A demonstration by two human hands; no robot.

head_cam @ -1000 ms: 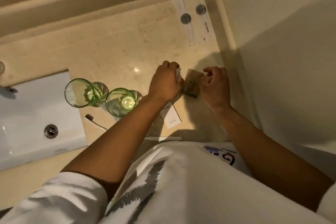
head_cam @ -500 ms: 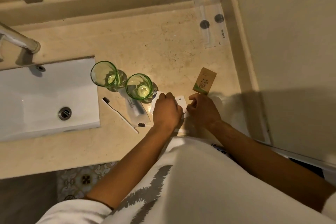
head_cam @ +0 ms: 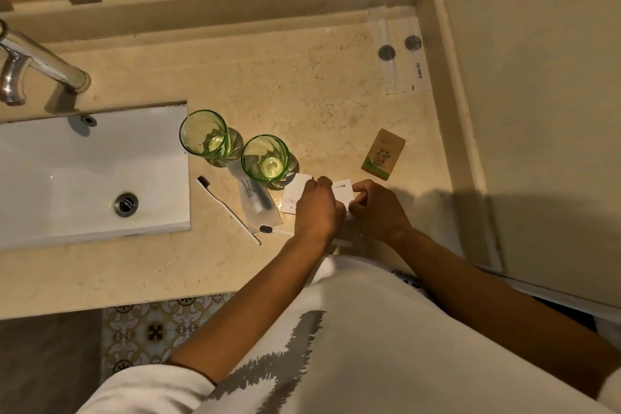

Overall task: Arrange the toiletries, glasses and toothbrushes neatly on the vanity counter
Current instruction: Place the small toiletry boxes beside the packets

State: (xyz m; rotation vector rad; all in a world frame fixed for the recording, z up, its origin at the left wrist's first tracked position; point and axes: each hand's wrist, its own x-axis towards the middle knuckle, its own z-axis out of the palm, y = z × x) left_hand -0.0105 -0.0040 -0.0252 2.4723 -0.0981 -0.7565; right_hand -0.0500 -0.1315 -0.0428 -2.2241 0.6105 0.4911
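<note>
Two green glasses [head_cam: 205,134] [head_cam: 266,158] stand upright side by side on the marble counter [head_cam: 302,94]. In front of them lie a white toothbrush [head_cam: 226,208], a clear toothpaste packet [head_cam: 257,200] and a second toothbrush head [head_cam: 266,229]. My left hand [head_cam: 317,210] and my right hand [head_cam: 378,210] both pinch small white boxes [head_cam: 343,191] lying flat near the front edge; another white box [head_cam: 291,198] pokes out left of my left hand. A brown soap box [head_cam: 383,155] lies apart to the right.
A white sink [head_cam: 84,175] with a chrome tap [head_cam: 43,60] fills the left. A clear packet with two round discs [head_cam: 400,50] lies in the back right corner. A wall [head_cam: 537,111] borders the counter on the right.
A second ago both hands were at the brown soap box farther back. It now lies alone, and both hands have come toward the front edge onto the white boxes.
</note>
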